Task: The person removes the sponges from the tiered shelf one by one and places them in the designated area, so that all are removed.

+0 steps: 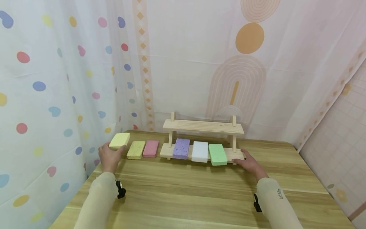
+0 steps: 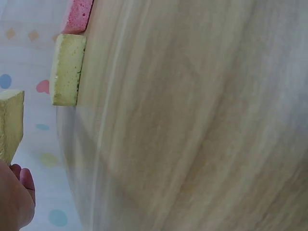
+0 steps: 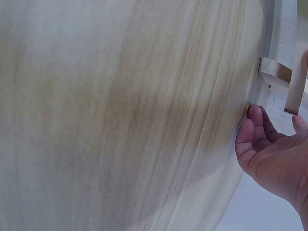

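My left hand (image 1: 110,157) grips a pale yellow sponge (image 1: 119,141), raised at the table's left side. The same sponge (image 2: 12,122) shows at the left edge of the left wrist view. Just right of it lie a yellow-green sponge (image 1: 136,150) and a pink sponge (image 1: 151,149). A two-tier wooden shelf (image 1: 203,126) stands at the back. Its lower board carries a purple sponge (image 1: 181,148), a white sponge (image 1: 199,151) and a green sponge (image 1: 218,154), which juts past the front edge. My right hand (image 1: 250,163) holds the lower board's right end between thumb and fingers.
The wooden table (image 1: 183,194) reaches from the shelf toward me. A dotted curtain (image 1: 57,95) hangs along the left and a patterned one (image 1: 188,79) behind the shelf. The upper board (image 1: 200,126) overhangs the rear of the lower one.
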`<state>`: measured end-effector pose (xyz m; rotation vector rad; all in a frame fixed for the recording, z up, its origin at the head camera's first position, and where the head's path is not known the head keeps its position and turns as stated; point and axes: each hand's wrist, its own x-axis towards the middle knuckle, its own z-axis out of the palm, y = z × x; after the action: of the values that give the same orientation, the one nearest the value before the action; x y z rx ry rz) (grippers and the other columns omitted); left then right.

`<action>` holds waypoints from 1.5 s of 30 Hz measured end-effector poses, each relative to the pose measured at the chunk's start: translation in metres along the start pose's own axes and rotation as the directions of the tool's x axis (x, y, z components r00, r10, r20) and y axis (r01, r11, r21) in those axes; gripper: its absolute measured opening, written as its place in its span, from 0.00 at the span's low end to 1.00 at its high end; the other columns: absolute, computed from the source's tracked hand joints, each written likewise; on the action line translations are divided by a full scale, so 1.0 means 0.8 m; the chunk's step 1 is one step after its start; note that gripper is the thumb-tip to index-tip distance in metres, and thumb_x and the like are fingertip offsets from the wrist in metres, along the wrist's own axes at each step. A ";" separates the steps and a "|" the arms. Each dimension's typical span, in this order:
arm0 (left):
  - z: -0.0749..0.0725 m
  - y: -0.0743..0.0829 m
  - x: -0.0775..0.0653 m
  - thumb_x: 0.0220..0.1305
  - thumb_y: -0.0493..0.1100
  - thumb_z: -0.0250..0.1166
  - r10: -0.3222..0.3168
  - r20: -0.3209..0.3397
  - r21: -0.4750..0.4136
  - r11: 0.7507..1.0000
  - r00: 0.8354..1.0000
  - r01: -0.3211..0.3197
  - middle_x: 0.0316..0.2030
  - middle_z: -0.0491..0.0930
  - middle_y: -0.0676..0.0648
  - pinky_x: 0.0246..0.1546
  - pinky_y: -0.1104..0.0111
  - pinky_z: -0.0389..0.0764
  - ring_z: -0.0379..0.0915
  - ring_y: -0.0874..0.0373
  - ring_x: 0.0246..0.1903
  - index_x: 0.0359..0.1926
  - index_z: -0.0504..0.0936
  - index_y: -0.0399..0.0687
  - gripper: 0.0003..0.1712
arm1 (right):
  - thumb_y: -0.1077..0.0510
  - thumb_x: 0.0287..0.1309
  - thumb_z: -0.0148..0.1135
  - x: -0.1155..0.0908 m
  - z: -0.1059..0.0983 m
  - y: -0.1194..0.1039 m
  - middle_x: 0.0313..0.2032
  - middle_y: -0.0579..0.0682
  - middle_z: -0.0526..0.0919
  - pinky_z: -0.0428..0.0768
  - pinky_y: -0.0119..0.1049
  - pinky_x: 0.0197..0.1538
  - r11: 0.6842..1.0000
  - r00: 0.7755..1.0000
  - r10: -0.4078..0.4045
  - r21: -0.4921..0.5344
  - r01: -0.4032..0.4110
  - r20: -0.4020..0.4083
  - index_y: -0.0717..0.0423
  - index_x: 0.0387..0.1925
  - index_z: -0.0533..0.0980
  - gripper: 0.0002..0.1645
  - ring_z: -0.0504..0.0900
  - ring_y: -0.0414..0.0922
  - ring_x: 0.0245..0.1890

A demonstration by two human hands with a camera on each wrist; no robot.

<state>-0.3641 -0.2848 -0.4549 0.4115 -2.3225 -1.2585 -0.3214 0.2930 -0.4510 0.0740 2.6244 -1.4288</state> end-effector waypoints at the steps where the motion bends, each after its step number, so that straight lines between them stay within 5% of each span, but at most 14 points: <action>1: 0.001 -0.001 0.000 0.61 0.54 0.68 -0.005 0.006 0.004 1.000 1.000 0.004 0.64 0.58 0.27 0.64 0.45 0.59 0.55 0.34 0.63 0.70 0.59 0.27 0.48 | 0.46 0.66 0.60 0.000 0.000 0.000 0.72 0.75 0.44 0.55 0.64 0.68 1.000 1.000 0.004 0.004 -0.004 -0.001 0.62 0.77 0.38 0.55 0.50 0.70 0.70; 29: 0.020 -0.031 0.001 0.61 0.52 0.68 -0.050 0.068 0.076 0.996 0.996 0.045 0.64 0.54 0.20 0.65 0.41 0.55 0.50 0.27 0.65 0.70 0.55 0.22 0.50 | 0.44 0.67 0.59 -0.001 0.000 0.002 0.72 0.74 0.45 0.54 0.65 0.68 1.000 1.000 0.007 0.005 -0.007 -0.005 0.59 0.78 0.37 0.55 0.49 0.70 0.71; 45: 0.021 -0.030 -0.004 0.61 0.48 0.67 -0.093 0.077 0.075 0.993 0.993 0.087 0.64 0.53 0.19 0.65 0.41 0.54 0.49 0.25 0.65 0.69 0.55 0.20 0.48 | 0.42 0.66 0.60 0.000 0.001 0.004 0.73 0.73 0.45 0.54 0.65 0.68 1.000 1.000 0.019 0.012 -0.019 -0.007 0.57 0.78 0.38 0.56 0.49 0.69 0.71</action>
<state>-0.3697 -0.2844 -0.4841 0.5039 -2.4472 -1.2578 -0.3213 0.2942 -0.4543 0.1054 2.6137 -1.4410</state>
